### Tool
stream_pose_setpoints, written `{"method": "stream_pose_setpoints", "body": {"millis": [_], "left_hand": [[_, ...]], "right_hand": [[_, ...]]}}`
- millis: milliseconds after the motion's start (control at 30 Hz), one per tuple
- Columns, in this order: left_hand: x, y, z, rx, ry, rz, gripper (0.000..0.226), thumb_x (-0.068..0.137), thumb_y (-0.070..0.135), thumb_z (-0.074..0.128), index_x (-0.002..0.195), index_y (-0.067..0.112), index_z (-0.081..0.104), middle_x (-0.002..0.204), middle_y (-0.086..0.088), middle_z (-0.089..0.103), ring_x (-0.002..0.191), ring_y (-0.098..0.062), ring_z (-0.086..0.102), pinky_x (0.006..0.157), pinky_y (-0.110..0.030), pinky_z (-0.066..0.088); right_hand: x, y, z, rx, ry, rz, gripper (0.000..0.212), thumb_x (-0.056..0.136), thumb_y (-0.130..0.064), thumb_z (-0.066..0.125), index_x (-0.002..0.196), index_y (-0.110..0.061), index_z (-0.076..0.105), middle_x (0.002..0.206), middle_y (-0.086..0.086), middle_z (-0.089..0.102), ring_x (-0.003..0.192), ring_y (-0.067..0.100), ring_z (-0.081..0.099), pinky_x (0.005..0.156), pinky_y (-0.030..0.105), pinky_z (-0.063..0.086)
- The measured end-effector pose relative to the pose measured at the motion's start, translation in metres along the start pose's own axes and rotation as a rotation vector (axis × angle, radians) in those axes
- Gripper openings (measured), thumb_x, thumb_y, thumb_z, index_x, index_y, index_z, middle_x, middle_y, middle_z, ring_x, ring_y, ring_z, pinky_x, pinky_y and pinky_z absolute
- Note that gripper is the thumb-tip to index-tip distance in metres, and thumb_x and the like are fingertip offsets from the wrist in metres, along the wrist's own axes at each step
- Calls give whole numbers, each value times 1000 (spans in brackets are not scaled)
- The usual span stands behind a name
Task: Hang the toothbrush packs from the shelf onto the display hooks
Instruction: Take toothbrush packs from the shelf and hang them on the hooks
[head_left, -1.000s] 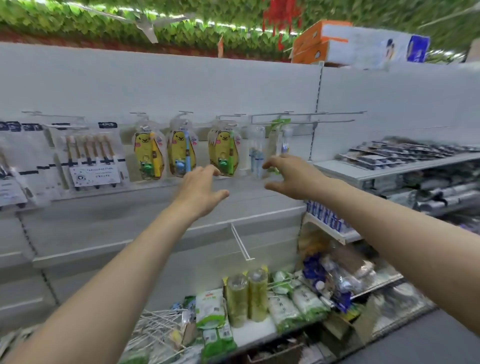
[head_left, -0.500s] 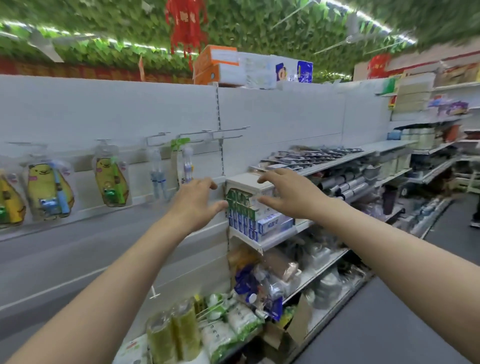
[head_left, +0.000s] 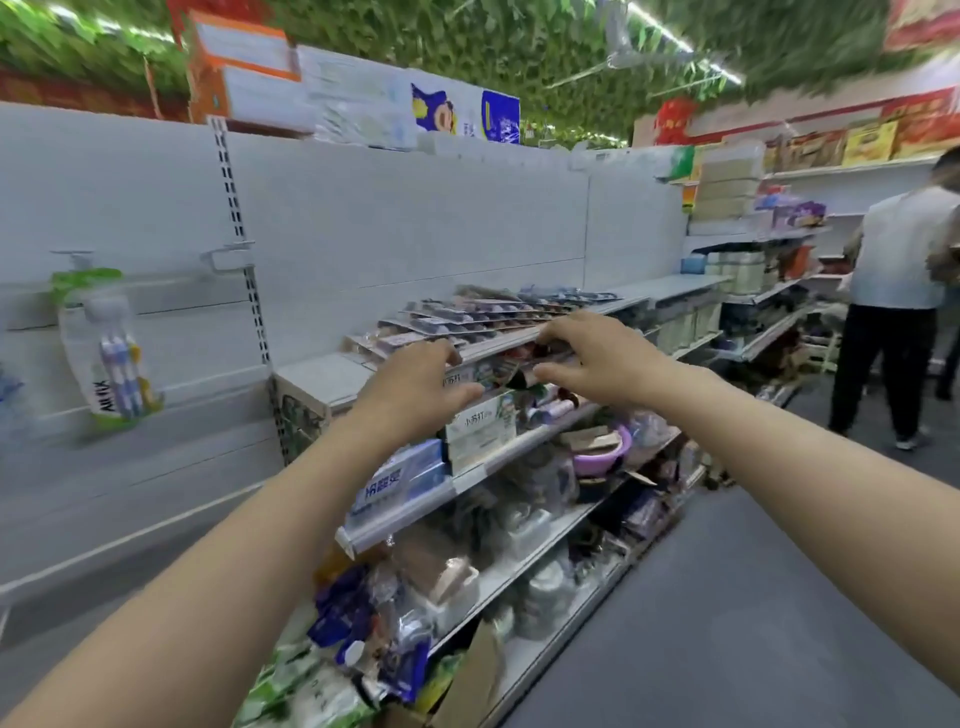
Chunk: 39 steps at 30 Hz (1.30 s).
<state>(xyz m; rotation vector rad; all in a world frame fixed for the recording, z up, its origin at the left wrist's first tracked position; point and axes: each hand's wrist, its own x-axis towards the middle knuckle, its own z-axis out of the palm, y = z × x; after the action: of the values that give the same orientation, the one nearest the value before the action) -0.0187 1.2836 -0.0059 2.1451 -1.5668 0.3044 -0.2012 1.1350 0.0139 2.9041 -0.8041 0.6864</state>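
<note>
Two hands hover at the front lip of the shelf (head_left: 322, 374). Our left hand (head_left: 415, 389) is loosely spread and holds nothing. Our right hand (head_left: 597, 358) has its fingers hooked at the lip with the thumb below, and blur keeps us from telling whether it pinches anything. The toothbrush packs (head_left: 467, 317) lie flat in overlapping rows just beyond both hands, the rows running off past the right hand, which we judge nearer. The display hooks (head_left: 228, 254) stand well off to the left of the left hand, with one hung pack (head_left: 109, 358) farther left.
</note>
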Motion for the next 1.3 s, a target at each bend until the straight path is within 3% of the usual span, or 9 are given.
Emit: {"method": "stream_pose_setpoints", "body": {"millis": [300,833,1167,1300], "left_hand": [[151,25,95,67,-21,31,53,91,54,59,130,18,55,131,-3,59,119,-23,55,96,-41,48],[464,108,248,-73,37,93,48,85,45,71,123,18,62,126,-3,64,116,-22,57,95,-35,44],[576,178,341,-15,60,-113,47,87,46,68,123,17,61,125,-3,63,116,-24,57,96,-39,46],[608,190,361,23,76,-214,48,87,48,68,125,18,60,127,-2,63,116,-23,58,98,-40,47]], "right_hand": [[87,144,51,77,16,30,49,92,-53,59,132,-24,57,132,3,58,120,22,55,101,45,47],[251,438,96,110,8,65,48,89,-46,67,132,-26,56,131,1,60,121,19,55,103,37,45],[329,622,113,159,-48,-102,49,91,-45,66,135,-26,55,134,1,57,124,18,53,96,28,39],[369,670,125,218,-37,-151,48,91,-44,66,133,-24,56,132,2,59,122,19,55,96,31,41]]}}
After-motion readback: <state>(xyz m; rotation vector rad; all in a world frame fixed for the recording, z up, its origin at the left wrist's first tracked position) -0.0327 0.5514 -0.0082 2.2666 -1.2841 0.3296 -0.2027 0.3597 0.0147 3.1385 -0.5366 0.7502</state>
